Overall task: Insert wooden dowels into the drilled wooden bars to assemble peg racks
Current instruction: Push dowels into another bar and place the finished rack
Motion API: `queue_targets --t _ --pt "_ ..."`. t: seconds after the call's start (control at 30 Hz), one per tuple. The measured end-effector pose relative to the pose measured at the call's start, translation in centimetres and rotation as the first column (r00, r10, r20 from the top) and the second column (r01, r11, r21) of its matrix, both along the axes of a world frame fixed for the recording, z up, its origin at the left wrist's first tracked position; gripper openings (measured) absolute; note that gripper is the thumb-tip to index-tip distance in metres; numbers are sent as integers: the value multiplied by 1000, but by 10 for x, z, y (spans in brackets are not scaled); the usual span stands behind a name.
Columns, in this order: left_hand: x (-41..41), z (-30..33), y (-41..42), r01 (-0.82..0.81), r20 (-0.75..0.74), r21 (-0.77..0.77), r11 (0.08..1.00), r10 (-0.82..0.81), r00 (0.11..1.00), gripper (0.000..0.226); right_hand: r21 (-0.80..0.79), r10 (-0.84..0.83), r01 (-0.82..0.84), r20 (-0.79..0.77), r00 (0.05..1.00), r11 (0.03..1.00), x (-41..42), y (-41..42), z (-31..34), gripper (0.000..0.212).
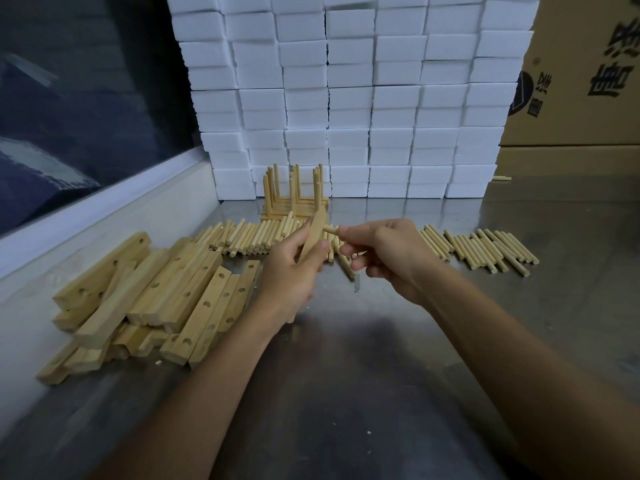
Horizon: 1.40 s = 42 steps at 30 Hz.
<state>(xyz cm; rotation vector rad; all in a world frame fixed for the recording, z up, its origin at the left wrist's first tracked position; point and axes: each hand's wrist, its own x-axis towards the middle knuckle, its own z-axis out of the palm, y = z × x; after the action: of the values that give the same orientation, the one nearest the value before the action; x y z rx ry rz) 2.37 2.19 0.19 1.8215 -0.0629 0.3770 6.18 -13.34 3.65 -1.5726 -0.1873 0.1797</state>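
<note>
wooden bar (313, 237) upright — (dowel (330, 229) sideways)

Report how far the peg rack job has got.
Done: a few finished racks stacked by the white foam blocks. In hand: left hand holds a bar; right hand brings a dowel to it. Left: a pile of drilled bars, many loose dowels.

The shiny metal table (398, 358) holds lots of wood. On its left side sits a messy pile of wooden bars (145, 299) with round holes in them. Across the middle lies a long row of wooden dowels (485, 249), side by side. Behind the row stands a small stack of finished peg racks (294, 195), pegs pointing up. A tall wall of white foam blocks (363, 98) stands at the back, with cardboard boxes (581, 81) at the right.
</note>
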Motion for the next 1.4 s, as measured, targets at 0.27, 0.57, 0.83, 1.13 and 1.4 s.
queue_targets --t 0.27,0.57,0.83,1.13,1.4 --pt "-8 4 -7 119 -154 -369 922 -186 970 25 136 35 -31 -30 999 990 -2 4 5 15" --pt "0 2 -4 -7 -266 -536 844 -161 950 30 -15 84 -83 44 995 996 -3 11 -4 23" --pt "8 -4 2 -107 -307 -626 772 -119 944 25 -657 -116 437 472 874 614 18 9 -50 32" --pt "10 -8 2 -148 -315 -617 773 -70 946 30 -670 -140 416 426 894 615 22 1 -55 8" --pt "12 -9 5 -141 -303 -623 770 -71 950 31 -29 -379 413 340 860 910 20 -6 -32 7"
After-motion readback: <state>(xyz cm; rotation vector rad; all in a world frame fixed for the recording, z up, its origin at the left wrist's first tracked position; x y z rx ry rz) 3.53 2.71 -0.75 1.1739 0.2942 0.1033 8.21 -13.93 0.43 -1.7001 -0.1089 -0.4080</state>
